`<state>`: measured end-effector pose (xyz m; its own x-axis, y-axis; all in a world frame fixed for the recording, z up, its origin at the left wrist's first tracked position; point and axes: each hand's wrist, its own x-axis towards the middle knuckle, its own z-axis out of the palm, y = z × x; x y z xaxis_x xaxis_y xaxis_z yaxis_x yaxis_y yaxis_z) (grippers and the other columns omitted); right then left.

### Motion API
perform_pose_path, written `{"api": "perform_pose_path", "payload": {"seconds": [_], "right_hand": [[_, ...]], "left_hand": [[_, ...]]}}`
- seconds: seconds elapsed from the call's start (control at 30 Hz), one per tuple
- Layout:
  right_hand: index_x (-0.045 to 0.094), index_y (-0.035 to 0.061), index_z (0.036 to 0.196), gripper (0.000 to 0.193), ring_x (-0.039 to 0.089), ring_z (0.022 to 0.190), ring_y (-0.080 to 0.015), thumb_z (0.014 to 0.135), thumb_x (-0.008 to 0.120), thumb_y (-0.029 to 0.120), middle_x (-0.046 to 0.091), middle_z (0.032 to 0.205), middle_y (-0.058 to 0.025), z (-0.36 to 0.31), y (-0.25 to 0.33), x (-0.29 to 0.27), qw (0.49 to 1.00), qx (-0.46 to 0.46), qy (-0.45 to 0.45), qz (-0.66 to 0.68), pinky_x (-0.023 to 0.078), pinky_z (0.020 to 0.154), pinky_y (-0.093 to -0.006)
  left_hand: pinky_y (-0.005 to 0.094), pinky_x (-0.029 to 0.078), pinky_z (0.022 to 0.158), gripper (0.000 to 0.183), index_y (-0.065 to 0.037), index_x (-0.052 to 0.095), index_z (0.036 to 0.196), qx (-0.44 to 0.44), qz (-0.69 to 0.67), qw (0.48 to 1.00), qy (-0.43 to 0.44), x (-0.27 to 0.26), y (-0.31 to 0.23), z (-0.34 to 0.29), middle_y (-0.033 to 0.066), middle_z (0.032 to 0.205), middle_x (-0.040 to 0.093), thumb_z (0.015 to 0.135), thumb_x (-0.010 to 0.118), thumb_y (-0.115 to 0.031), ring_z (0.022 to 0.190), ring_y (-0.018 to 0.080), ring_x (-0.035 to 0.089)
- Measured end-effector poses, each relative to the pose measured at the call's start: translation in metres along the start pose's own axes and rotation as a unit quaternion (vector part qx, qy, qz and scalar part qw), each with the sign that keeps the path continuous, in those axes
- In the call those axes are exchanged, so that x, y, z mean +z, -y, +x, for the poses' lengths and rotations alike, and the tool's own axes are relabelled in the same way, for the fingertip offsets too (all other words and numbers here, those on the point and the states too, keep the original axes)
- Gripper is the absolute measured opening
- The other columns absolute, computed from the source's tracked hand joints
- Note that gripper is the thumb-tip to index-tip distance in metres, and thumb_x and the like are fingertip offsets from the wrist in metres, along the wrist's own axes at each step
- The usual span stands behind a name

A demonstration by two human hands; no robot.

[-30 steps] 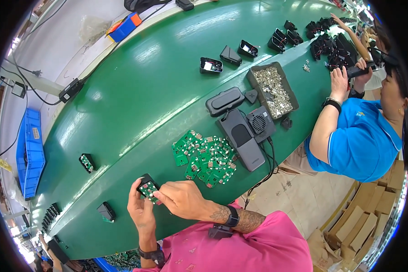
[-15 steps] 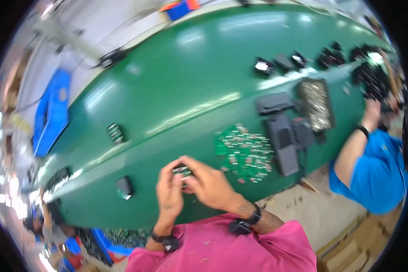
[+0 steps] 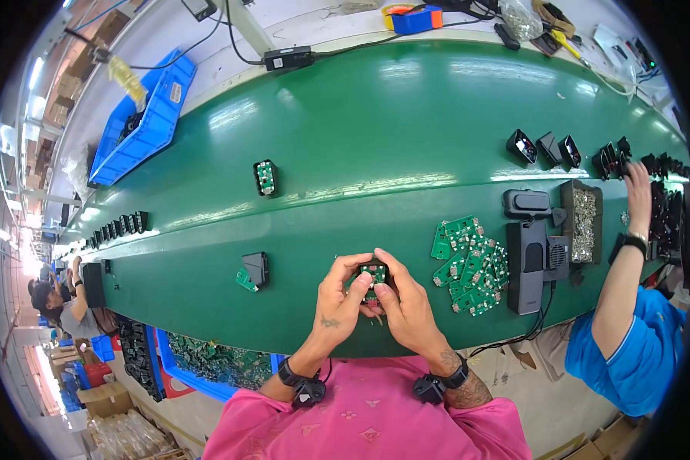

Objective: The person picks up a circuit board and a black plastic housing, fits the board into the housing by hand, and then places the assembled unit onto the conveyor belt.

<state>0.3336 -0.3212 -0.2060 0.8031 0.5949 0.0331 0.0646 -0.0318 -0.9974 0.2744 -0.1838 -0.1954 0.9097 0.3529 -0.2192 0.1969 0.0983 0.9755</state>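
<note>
A small black plastic housing with a green circuit board (image 3: pixel 375 271) in it sits between my two hands, just above the table's near side. My left hand (image 3: pixel 340 294) grips its left side, and my right hand (image 3: pixel 409 305) closes round the right side. Both thumbs press on the board's face; the fingers wrap behind the housing and are partly hidden. To the right lies a heap of loose green circuit boards (image 3: pixel 479 270). Left of my hands, a black housing (image 3: pixel 257 267) lies with a green board against it. Farther off stands another housing with a board fitted inside (image 3: pixel 265 177).
Right of the heap are a dark grey device (image 3: pixel 525 268) with a cable and a tray of small metal parts (image 3: pixel 582 249). Black housings (image 3: pixel 548 149) stand at the far right, near a co-worker's hand (image 3: pixel 637 195). A blue bin (image 3: pixel 142 142) is at the back left.
The whole view has shifted, with the table's things now farther right. My hands still hold the housing, with both thumbs now on the board. The co-worker's hand has reached forward toward the black housings.
</note>
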Motion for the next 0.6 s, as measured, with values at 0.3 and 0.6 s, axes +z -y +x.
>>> {"api": "perform_pose_path", "payload": {"seconds": [0.3, 0.6], "right_hand": [[0.047, 0.0028, 0.139, 0.04, 0.067, 0.093, -0.0394, 0.1, 0.052, 0.009, 0.064, 0.112, -0.0239, 0.003, 0.001, 0.018, 0.996, -0.046, -0.006, -0.082, 0.054, 0.079, -0.0421], [0.046, 0.0029, 0.14, 0.04, 0.067, 0.094, -0.0378, 0.102, 0.05, 0.012, 0.065, 0.112, -0.0237, 0.011, -0.009, 0.038, 0.989, -0.094, -0.032, -0.112, 0.054, 0.079, -0.0426]], "left_hand": [[0.0227, 0.055, 0.048, 0.027, 0.001, 0.045, 0.127, 0.012, 0.054, 0.998, -0.008, -0.014, -0.004, -0.009, 0.0146, 0.103, 0.062, 0.102, 0.047, -0.01, 0.063, 0.0146, 0.065], [0.0223, 0.053, 0.045, 0.03, 0.001, 0.041, 0.13, 0.033, 0.063, 0.997, -0.044, -0.022, -0.003, -0.008, 0.0139, 0.103, 0.061, 0.102, 0.046, -0.008, 0.058, 0.0137, 0.063]]}}
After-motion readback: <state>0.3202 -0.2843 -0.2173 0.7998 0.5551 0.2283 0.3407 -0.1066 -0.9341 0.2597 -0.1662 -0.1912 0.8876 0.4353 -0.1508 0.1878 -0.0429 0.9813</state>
